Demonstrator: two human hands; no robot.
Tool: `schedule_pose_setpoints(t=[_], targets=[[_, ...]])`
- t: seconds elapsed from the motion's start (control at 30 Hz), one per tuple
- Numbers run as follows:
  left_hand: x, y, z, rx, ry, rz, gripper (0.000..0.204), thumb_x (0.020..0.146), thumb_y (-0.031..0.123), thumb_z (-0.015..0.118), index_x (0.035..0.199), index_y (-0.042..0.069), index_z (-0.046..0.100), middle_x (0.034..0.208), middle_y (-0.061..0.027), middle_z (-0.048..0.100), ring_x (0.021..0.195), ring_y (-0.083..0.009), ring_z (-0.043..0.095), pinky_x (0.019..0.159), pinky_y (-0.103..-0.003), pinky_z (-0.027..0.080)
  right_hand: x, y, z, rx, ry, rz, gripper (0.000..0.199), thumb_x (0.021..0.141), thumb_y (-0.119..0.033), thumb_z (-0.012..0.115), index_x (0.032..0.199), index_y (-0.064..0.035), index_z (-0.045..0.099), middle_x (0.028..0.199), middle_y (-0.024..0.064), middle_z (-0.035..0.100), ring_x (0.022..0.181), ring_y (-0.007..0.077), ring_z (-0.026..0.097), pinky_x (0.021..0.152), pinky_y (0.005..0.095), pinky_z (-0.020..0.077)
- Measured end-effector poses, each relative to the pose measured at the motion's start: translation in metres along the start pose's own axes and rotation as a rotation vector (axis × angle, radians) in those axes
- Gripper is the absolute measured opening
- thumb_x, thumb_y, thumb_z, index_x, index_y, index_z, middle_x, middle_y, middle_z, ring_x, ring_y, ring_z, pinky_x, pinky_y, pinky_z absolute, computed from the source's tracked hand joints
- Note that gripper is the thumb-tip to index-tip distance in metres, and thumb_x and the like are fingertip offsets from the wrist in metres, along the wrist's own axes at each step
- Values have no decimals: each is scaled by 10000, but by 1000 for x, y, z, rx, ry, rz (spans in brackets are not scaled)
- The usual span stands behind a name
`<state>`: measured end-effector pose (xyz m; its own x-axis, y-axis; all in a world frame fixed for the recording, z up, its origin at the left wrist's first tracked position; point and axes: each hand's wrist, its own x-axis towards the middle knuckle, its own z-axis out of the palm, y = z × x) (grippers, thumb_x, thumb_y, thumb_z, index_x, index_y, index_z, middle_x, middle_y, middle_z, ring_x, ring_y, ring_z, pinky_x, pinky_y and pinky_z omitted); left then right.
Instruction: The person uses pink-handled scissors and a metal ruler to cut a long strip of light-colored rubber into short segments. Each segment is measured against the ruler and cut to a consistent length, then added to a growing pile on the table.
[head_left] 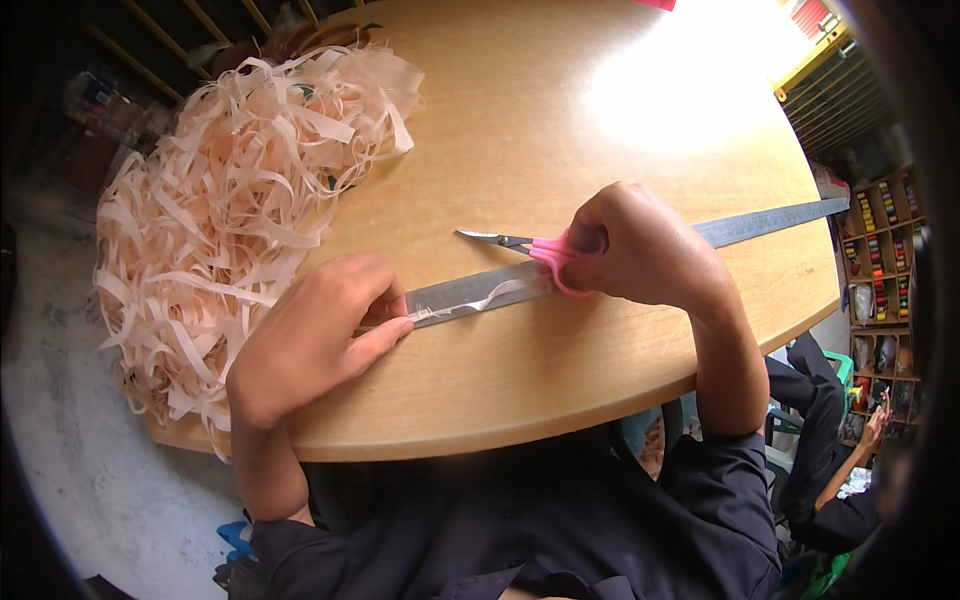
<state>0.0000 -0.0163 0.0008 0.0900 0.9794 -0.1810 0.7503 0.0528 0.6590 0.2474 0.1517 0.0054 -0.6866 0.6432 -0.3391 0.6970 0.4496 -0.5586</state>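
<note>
A long metal ruler [770,222] lies across the wooden table, running under both hands. Along its left part stretches a thin pale fabric strip [497,290], slightly twisted, with a frayed left end. My left hand [315,335] pinches that frayed end against the ruler's left end between thumb and fingers. Pink-handled scissors [548,250] are in my right hand [650,250], their blades pointing left above the ruler. The strip's right end runs to the scissor handles at my right fingers; whether those fingers also grip it is hidden.
A large heap of pale peach fabric strips [220,220] covers the table's left side. The table [560,375] has a curved edge in front of me. At right stand shelves of thread spools [880,250], and another person's hand [876,425] shows below them.
</note>
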Motion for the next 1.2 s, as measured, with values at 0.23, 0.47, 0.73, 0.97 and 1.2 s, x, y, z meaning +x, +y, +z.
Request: schedule_pose_setpoints(t=[0.23,0.47,0.73,0.97,1.2], targets=[[-2,-2,-1,-32,11,-45,120,834,64,711,868,-32,648,873,-176,666,855,-330,672,785,-413,533,-1,-4,-2,29,10,13,176,768,-116,800,791,52,754,606,142,633,528,164,592,515,329,466],[1,-10,6,91,61,26,143,778,72,745,858,-3,653,821,-138,631,799,-294,654,723,-381,518,0,-3,-2,-8,9,7,188,765,-119,800,748,53,725,585,128,604,518,155,566,503,327,443],[-3,3,6,164,90,27,133,735,25,656,809,-13,552,773,-172,608,816,-376,615,760,-439,491,-1,-6,-4,-14,-17,35,200,790,-156,802,806,40,766,618,161,642,534,205,618,549,349,494],[-8,10,4,49,53,-37,188,819,34,664,982,-19,586,741,-196,671,700,-382,681,651,-449,505,0,-3,-3,-49,1,1,198,800,-157,796,854,33,795,654,178,682,560,231,664,586,365,532],[-7,7,1,-20,23,-71,110,897,86,687,958,-6,689,747,-221,680,708,-374,693,675,-428,524,1,0,0,-3,27,-13,194,754,-122,817,782,55,741,609,137,618,529,160,570,517,326,454]])
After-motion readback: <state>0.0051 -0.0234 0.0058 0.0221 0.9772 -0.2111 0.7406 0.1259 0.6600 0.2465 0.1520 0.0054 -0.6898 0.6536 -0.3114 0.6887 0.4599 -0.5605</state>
